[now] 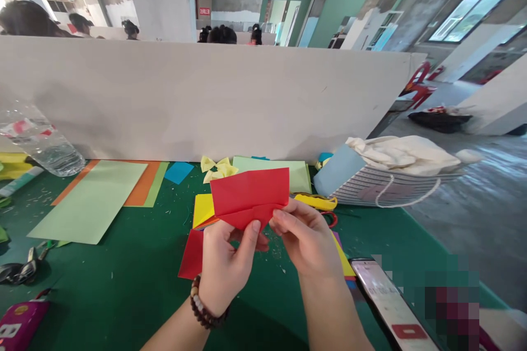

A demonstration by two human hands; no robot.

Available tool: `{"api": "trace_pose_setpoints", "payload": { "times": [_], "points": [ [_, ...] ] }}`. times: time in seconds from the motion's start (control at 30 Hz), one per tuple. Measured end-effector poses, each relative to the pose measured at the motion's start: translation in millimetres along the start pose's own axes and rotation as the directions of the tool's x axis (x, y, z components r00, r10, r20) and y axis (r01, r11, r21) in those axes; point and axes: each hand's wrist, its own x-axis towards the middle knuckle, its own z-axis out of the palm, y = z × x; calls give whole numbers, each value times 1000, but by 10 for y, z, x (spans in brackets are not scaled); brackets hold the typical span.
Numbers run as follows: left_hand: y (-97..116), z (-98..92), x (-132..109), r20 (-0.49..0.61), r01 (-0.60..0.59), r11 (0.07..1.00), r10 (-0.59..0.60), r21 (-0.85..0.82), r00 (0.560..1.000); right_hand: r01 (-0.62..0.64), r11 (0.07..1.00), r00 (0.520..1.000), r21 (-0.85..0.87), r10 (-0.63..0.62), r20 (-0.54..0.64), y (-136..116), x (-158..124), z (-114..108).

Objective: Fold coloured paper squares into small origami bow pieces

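A folded red paper (249, 193) is held up above the green table (123, 279). My left hand (226, 263), with a bead bracelet on the wrist, pinches the paper's lower edge between thumb and fingers. My right hand (307, 238) pinches the lower right corner of the same paper. Beneath the hands lie a red sheet (190, 256) and a yellow sheet (202, 209).
Light green and orange sheets (90, 205) lie at left beside a plastic water bottle (39, 145). A yellow paper bow (216, 168), yellow-handled scissors (317, 202), a striped bag with cloth (387, 175), a phone (391, 307), black scissors (20, 270). A white partition (206, 98) stands behind.
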Motion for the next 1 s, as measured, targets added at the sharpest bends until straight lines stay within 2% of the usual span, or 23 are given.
{"api": "trace_pose_setpoints", "payload": {
  "times": [0.33, 0.43, 0.5, 0.57, 0.63, 0.7, 0.77, 0.9, 1.0],
  "points": [
    [-4, -25, 4, 17, -2, 999, 2, 35, 1000, -98, 979, 994, 181, 104, -28, 45, 11, 66],
    [9, -43, 10, 11, 27, 998, -27, 51, 1000, -15, 981, 998, 195, 28, -62, -13, 65, -32],
    [23, -54, 21, 10, 77, 997, -77, 17, 997, 107, 979, 985, 171, -81, -153, -68, 97, -133],
    [35, -56, 39, 12, 133, 989, -132, -65, 991, 166, 986, 972, 19, -160, -174, -107, 102, -215],
    [44, -49, 62, 13, 173, 973, -173, -152, 985, 168, 959, 969, -228, -203, -139, -121, 73, -244],
    [50, -37, 82, 27, 199, 956, -198, -217, 980, 165, 867, 976, -470, -213, -51, -120, 25, -224],
    [53, -27, 95, 43, 222, 940, -218, -260, 975, 205, 752, 972, -626, -230, 42, -119, -22, -184],
    [49, -20, 98, 55, 249, 920, -244, -302, 968, 295, 608, 943, -737, -311, 122, -123, -69, -144],
    [40, -23, 92, 37, 233, 923, -233, -307, 972, 282, 594, 940, -753, -329, 93, -104, -70, -140]
  ]
}}
